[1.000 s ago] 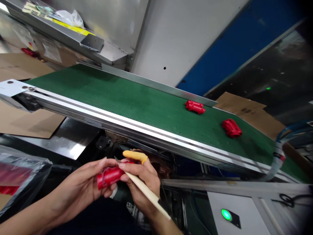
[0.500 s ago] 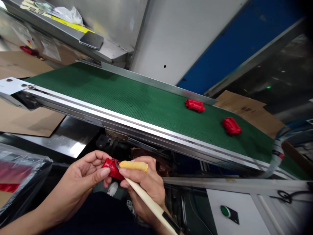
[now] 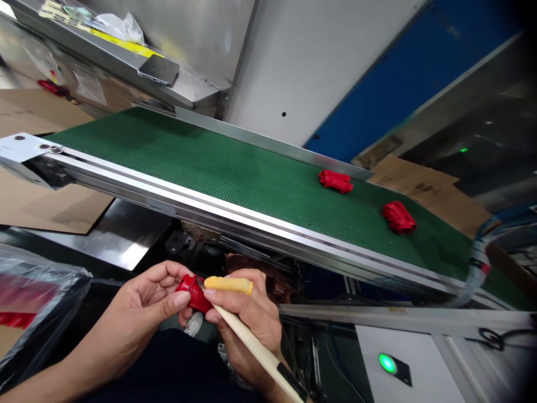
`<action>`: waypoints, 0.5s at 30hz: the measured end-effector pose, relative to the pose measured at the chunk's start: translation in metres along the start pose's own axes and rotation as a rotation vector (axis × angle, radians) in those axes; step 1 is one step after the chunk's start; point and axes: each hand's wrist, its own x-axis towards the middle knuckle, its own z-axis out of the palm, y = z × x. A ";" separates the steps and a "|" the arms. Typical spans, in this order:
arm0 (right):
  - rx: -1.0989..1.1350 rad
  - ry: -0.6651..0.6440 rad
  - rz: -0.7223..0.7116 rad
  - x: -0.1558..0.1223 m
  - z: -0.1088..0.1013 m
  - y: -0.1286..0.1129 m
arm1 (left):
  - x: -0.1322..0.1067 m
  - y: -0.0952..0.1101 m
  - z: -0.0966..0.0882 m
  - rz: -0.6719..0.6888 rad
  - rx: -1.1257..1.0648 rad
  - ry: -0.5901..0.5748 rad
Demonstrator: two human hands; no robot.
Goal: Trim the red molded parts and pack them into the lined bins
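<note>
A small red plastic part [image 3: 195,291] is pinched between the thumb and fingers of my left hand [image 3: 145,305]. My right hand [image 3: 251,319] grips a knife [image 3: 251,342] with a long pale handle and a black band near its lower end. Only a little of its grey blade shows, against the red part's right side. A yellow finger cot [image 3: 229,284] covers my right index finger. Beyond my hands, two more red plastic parts, one [image 3: 335,182] by the belt's rail and another [image 3: 398,217] farther right, lie on the green conveyor belt [image 3: 226,168].
The conveyor's metal edge [image 3: 201,203] runs just past my hands. On the left is a plastic-lined box [image 3: 46,302] holding red parts. A phone [image 3: 158,70] rests on the metal shelf. At lower right, a green button [image 3: 387,363] glows on a white panel.
The green button has lit up. The red part has tilted slightly in my left hand, and the knife stays against it. The whole view has shifted a little.
</note>
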 end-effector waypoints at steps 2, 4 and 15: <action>0.007 0.004 0.003 -0.001 0.001 0.000 | 0.001 -0.001 0.000 0.000 0.007 -0.008; 0.008 0.007 0.011 -0.001 0.001 0.000 | 0.001 -0.003 -0.001 0.001 0.009 -0.007; -0.070 0.046 0.072 -0.006 0.002 -0.007 | 0.001 -0.006 -0.002 0.033 0.053 0.083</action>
